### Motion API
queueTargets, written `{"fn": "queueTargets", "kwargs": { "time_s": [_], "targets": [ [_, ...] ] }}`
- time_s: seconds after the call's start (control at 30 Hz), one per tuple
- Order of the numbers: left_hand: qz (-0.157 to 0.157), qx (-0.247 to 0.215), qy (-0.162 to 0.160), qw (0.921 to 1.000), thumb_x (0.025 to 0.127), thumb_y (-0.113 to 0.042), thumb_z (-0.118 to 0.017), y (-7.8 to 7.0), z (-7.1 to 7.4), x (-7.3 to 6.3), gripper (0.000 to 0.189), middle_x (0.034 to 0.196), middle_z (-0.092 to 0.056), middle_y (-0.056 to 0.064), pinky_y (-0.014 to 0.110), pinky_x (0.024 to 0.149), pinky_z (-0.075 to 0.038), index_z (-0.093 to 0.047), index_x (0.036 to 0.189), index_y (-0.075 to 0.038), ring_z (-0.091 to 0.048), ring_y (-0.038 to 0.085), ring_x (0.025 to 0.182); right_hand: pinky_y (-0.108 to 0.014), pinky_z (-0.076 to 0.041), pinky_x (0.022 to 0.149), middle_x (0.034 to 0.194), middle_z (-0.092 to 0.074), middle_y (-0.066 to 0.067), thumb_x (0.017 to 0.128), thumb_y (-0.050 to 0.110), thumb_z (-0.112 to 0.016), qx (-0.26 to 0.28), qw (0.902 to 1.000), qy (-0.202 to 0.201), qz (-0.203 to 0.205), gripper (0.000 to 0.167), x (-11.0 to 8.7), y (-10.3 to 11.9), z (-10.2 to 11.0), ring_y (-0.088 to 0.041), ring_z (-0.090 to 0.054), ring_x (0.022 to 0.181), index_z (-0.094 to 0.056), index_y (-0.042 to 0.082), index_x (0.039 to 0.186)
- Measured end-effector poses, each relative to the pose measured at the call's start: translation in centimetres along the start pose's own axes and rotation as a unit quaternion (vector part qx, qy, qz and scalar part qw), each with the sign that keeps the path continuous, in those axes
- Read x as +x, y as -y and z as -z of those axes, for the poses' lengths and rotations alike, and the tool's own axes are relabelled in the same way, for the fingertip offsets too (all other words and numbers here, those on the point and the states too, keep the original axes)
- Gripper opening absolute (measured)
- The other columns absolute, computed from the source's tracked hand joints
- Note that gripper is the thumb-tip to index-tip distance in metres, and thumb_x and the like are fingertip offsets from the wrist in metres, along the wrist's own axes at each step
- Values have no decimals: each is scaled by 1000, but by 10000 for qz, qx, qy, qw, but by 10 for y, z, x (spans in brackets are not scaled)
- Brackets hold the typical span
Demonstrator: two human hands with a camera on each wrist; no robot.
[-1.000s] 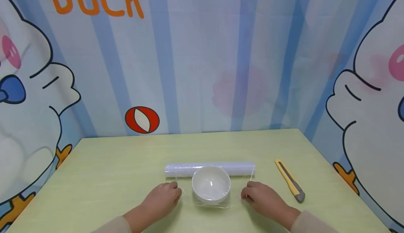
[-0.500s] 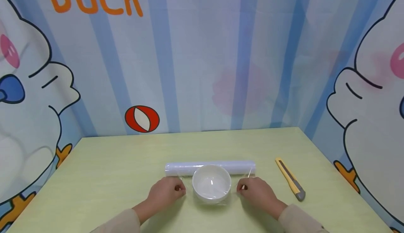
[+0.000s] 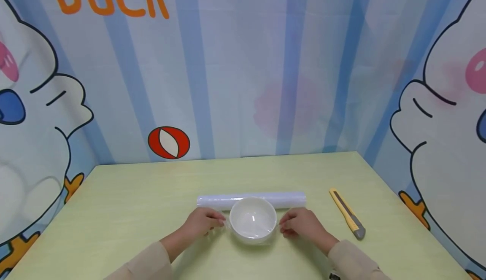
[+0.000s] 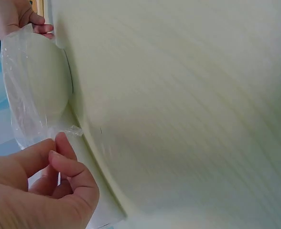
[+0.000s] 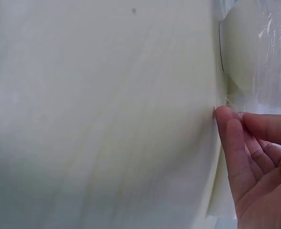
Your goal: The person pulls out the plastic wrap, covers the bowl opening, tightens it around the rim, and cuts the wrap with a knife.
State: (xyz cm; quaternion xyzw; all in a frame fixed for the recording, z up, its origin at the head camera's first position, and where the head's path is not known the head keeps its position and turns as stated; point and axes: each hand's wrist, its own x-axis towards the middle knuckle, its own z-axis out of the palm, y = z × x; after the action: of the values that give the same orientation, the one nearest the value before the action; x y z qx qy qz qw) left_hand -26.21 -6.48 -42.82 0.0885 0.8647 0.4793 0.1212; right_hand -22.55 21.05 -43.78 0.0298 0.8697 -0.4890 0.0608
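Observation:
A white bowl [image 3: 252,220] stands on the table with clear plastic wrap [image 4: 23,90] stretched over its mouth and down its sides. At the bowl's left, my left hand [image 3: 203,221] pinches a gathered edge of the wrap between thumb and fingers. My right hand [image 3: 301,226] pinches the wrap's edge at the right side of the bowl; in the right wrist view the film [image 5: 274,52] runs from those fingertips up over the bowl. Directly behind the bowl lies the roll of plastic wrap [image 3: 212,201], partly hidden by it.
A yellow utility knife [image 3: 347,214] with a grey end lies to the right of my right hand. The pale green table [image 3: 133,195] ends at a striped blue backdrop with cartoon ducks printed on both sides.
Both hands have moved inward from either side, close to the bowl, drawing the wrap's edges in with them. Bowl, roll and knife stay in place.

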Motion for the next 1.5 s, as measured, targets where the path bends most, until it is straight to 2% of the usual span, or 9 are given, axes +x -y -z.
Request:
{"fn": "queueTargets", "kwargs": {
  "time_s": [0.27, 0.5, 0.73, 0.93, 1.1, 1.17, 1.27, 1.4, 1.5],
  "targets": [
    [-6, -587, -171, 9981, 81, -2, -62, 1, -6, 4, 13, 64, -58, -3, 20, 49, -35, -69, 90, 4, -41, 9, 55, -27, -53, 56, 70, -67, -6, 80, 0, -60, 449, 9987, -184, -120, 7, 7, 0, -6, -11, -62, 59, -65, -4, 82],
    [252, -1278, -251, 9912, 81, -4, -63, 3, -12, 0, 19, 65, -52, -6, 21, 54, -36, -67, 97, 5, -42, 8, 61, -26, -53, 55, 70, -65, -5, 84, 2, -53, 1452, 9889, 72, -301, 13, 3, 0, -13, -11, -61, 60, -58, -7, 91],
    [508, -1774, 267, 9825, 79, -6, -60, -1, -15, -11, 30, 98, -62, 0, 26, 68, -45, -62, 108, 2, -51, 11, 81, -24, -52, 56, 73, -60, -2, 82, 7, -51, 1720, 9844, 229, -299, 26, -5, 2, -20, -10, -58, 64, -51, -8, 104],
    [410, -1927, 887, 9764, 82, -17, -59, -7, -18, -20, 52, 131, -51, 14, 38, 85, -46, -49, 130, -2, -51, 22, 107, -25, -51, 61, 73, -59, 1, 78, 9, -52, 1893, 9802, 558, -131, 33, -10, 4, -20, -10, -57, 68, -49, -7, 107],
    [284, -1739, 1239, 9765, 83, -26, -62, -12, -24, -24, 67, 142, -39, 17, 55, 99, -34, -35, 140, -4, -35, 35, 130, -26, -45, 75, 100, -60, -2, 81, 12, -52, 2017, 9746, 973, 0, 44, -14, 4, -16, -7, -53, 85, -47, -9, 119],
    [198, -1689, 1294, 9769, 81, -26, -67, -13, -27, -25, 73, 143, -38, 17, 60, 103, -26, -31, 142, -6, -30, 36, 133, -26, -40, 79, 112, -57, -4, 81, 13, -50, 2042, 9720, 1162, 72, 50, -15, 5, -14, -7, -48, 90, -43, -10, 125],
    [96, -1555, 1241, 9800, 77, -25, -73, -14, -30, -26, 84, 142, -38, 19, 64, 104, -18, -25, 144, -8, -28, 40, 134, -27, -36, 82, 114, -54, -6, 78, 12, -50, 1964, 9697, 1438, 197, 57, -16, 6, -12, -11, -46, 95, -37, -11, 129],
    [48, -1336, 1038, 9856, 74, -25, -76, -15, -33, -26, 88, 137, -42, 19, 64, 103, -20, -26, 143, -5, -34, 41, 128, -30, -33, 88, 128, -49, -19, 72, 8, -53, 1795, 9699, 1631, 225, 67, -17, 9, -13, -27, -43, 117, -31, -5, 134],
    [11, -1270, 904, 9878, 72, -23, -78, -15, -35, -25, 83, 131, -47, 18, 62, 102, -24, -31, 138, -2, -40, 37, 123, -39, -32, 100, 145, -31, -23, 68, 4, -57, 1806, 9694, 1655, 149, 80, -17, 9, -16, -36, -30, 132, -24, -3, 140]
  ]
}}
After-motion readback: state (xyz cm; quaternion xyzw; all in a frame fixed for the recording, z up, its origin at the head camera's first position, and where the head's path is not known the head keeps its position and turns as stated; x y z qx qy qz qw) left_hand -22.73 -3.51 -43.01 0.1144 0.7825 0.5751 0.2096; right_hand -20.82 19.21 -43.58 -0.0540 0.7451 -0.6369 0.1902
